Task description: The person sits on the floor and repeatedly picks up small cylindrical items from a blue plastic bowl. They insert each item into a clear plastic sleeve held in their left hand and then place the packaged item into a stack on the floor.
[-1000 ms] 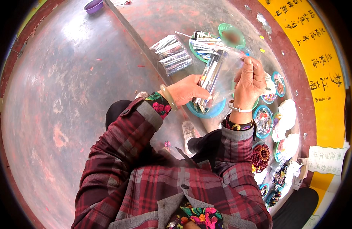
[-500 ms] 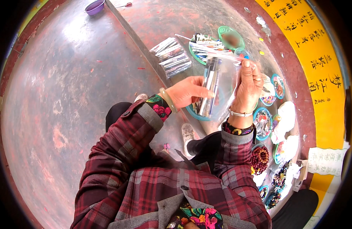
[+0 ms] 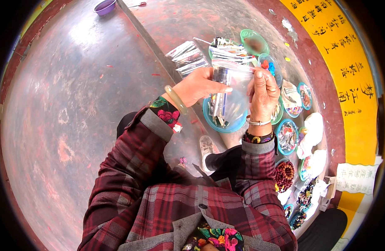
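My left hand [image 3: 195, 89], with a pale bangle on its wrist, grips the left side of a clear plastic bag [image 3: 239, 80], thumb across its front. Several slim pens [image 3: 223, 76], dark and white, stand inside along the bag's left side. At the bag's upper right corner, my right hand [image 3: 264, 93] pinches the plastic between thumb and fingers. Below the bag on the floor sits a blue basket [image 3: 208, 121], partly seen through the plastic, with more pens in it.
Bagged bundles of pens [image 3: 186, 57] lie on the floor beyond my left hand. A green basket of pens [image 3: 230, 53], a green bowl [image 3: 254, 42] and a blue basket [image 3: 279, 73] stand farther off. More baskets of small goods line the right side. A purple basin [image 3: 104, 7] sits far left.
My left hand has shifted up and left along the bag, and the bag has tilted less upright. My right hand has moved slightly down and left, still holding the corner.
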The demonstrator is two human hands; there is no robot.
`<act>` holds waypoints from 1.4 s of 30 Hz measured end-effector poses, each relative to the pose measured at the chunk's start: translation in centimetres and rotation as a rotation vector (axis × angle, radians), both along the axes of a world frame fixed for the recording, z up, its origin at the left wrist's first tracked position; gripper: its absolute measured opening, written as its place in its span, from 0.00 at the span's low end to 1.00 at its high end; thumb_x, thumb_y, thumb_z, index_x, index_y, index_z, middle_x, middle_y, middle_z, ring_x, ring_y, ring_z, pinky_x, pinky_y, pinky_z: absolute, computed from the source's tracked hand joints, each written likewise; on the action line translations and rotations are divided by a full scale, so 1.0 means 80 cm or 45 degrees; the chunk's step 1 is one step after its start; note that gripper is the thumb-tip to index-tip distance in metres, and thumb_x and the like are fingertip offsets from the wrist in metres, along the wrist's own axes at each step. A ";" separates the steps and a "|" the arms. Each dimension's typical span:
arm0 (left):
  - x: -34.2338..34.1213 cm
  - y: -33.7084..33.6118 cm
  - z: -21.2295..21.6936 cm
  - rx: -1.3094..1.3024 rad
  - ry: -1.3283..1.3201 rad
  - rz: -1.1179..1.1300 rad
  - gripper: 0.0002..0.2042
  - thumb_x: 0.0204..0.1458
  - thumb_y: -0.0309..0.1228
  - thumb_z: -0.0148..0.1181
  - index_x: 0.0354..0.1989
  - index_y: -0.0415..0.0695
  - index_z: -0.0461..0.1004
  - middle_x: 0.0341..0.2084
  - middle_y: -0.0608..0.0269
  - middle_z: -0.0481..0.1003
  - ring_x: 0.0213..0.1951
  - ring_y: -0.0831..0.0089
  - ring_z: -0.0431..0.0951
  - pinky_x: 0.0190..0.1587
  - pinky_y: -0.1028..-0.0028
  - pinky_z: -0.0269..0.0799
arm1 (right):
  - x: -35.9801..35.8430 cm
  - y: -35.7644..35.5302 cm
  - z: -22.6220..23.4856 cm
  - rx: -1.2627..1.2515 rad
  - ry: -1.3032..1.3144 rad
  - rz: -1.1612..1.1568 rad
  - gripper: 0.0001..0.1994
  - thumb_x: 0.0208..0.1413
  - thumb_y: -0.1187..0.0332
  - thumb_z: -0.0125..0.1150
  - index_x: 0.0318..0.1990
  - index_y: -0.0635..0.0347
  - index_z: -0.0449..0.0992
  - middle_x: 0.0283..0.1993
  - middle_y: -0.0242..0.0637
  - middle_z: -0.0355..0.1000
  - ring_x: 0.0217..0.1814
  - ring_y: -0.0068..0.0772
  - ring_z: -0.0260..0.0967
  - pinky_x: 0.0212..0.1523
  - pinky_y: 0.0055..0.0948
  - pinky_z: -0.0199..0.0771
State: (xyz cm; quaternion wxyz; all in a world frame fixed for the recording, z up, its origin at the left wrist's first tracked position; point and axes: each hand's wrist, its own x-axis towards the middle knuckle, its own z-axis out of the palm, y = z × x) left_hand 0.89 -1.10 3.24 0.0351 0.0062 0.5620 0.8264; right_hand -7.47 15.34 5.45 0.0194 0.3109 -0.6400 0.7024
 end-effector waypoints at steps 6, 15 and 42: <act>0.002 -0.006 -0.013 0.212 -0.150 0.033 0.13 0.50 0.26 0.58 0.45 0.44 0.71 0.36 0.71 0.75 0.30 0.88 0.68 0.28 0.84 0.60 | -0.007 0.005 -0.012 0.110 -0.033 0.102 0.09 0.56 0.67 0.56 0.37 0.63 0.76 0.21 0.27 0.66 0.18 0.13 0.58 0.16 0.14 0.54; -0.003 0.000 -0.018 0.190 0.059 0.197 0.15 0.49 0.23 0.57 0.46 0.38 0.68 0.37 0.67 0.72 0.37 0.80 0.73 0.42 0.77 0.71 | -0.016 0.014 -0.007 0.194 0.076 0.113 0.08 0.53 0.69 0.59 0.38 0.63 0.76 0.30 0.31 0.71 0.27 0.17 0.63 0.29 0.17 0.65; -0.013 0.021 -0.043 -0.809 0.243 0.461 0.10 0.46 0.30 0.59 0.36 0.39 0.73 0.31 0.50 0.75 0.36 0.57 0.76 0.38 0.68 0.69 | 0.026 -0.019 0.007 0.641 0.641 -0.073 0.04 0.43 0.75 0.61 0.29 0.59 0.76 0.26 0.35 0.71 0.30 0.35 0.68 0.32 0.29 0.68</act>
